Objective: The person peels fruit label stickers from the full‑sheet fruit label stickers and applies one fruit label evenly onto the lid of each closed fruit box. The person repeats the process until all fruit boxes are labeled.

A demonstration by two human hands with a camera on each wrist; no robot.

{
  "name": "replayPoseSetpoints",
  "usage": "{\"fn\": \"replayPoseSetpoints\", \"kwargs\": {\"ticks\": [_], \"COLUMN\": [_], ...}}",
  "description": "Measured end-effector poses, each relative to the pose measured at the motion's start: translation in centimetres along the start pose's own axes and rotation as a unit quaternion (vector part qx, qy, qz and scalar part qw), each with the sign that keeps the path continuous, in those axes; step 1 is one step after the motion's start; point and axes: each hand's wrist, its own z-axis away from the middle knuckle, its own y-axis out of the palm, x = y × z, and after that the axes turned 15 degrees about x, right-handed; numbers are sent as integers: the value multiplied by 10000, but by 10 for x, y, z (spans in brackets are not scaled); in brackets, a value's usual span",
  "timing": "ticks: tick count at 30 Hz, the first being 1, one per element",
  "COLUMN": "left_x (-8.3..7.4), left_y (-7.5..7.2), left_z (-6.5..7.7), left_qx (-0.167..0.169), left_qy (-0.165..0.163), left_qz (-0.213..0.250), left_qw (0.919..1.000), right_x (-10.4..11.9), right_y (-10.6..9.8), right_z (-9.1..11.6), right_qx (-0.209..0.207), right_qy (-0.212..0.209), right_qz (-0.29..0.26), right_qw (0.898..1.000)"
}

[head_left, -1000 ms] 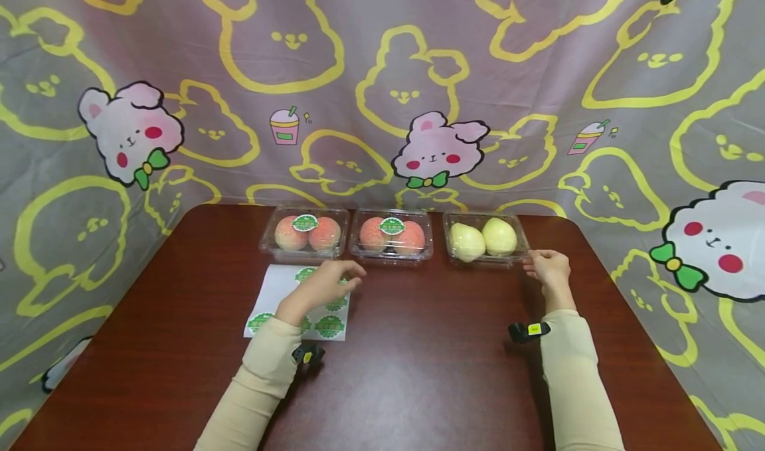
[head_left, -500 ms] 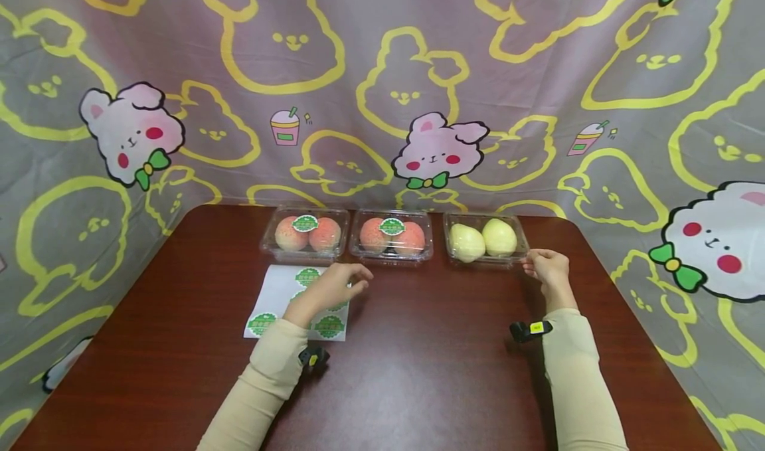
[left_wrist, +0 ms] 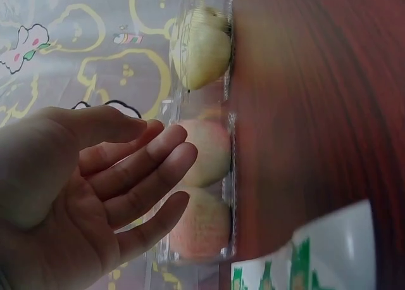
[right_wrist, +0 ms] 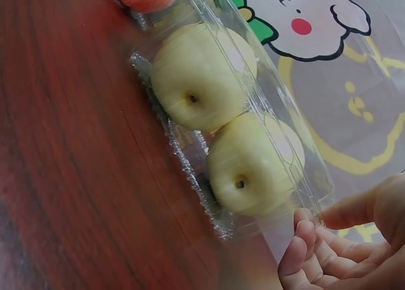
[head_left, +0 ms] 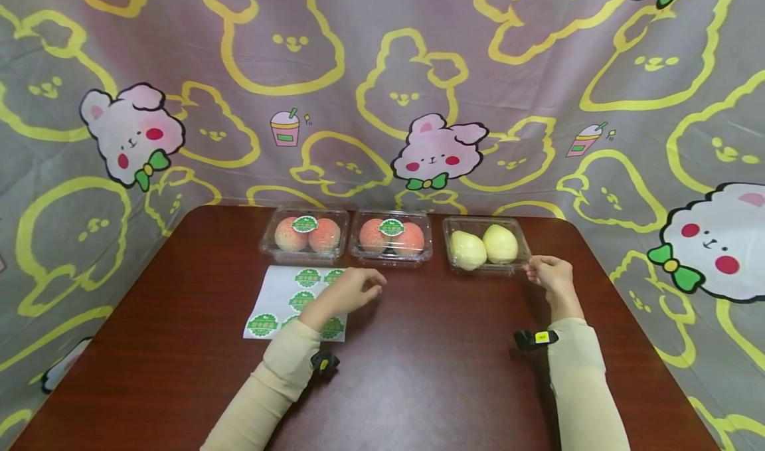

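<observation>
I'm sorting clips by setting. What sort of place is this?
Probably a makeshift indoor fruit-packing spot: a cartoon-print cloth hangs behind a brown table bearing clear boxes of fruit and a sticker sheet.

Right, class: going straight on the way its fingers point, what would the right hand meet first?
The clear box of pale yellow fruit: the right hand seems to pinch its corner, so no gap shows.
</observation>
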Motion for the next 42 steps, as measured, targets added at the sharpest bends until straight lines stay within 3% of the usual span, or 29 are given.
{"fn": "replayPoseSetpoints", "kwargs": {"ticks": [6,14,18,21,24,28,31,33,35,39,42], "left_x": [-10,-24,-29,-34,-39,-46,-51,-54,-58,-63,-69], "left_y": [5,18,27,34,42,53,59,63,64,66,64], "left_z": [-8,-21,-33,-44,-55,-71,-81,-87,-92,-99,-100], "left_qx": [-78,-64,-128,-136,-115,-208,-364,-480,-608,-785,-808], "left_qy": [156,375,438,413,348,150,-45,-177,-298,-451,-420], "left_qz": [193,559,748,1177,1996,3096,3651,3836,3845,3669,3802], "left_qw": [9997,9977,9962,9921,9792,9505,9302,9221,9207,9259,9204], "right_x": [-2,0,2,3,3,2,1,0,0,-1,-1], "right_y": [-5,-15,-17,-17,-17,-16,-16,-16,-15,-14,-13], "right_z": [10,22,24,22,18,13,8,6,3,1,1], "right_qx": [424,1095,1168,1097,1043,910,793,721,649,483,402], "right_qy": [50,325,379,404,374,322,301,264,234,211,226], "right_qz": [337,1002,1047,944,747,452,333,268,268,272,204], "right_qw": [9985,9884,9869,9886,9910,9943,9958,9967,9973,9982,9987]}}
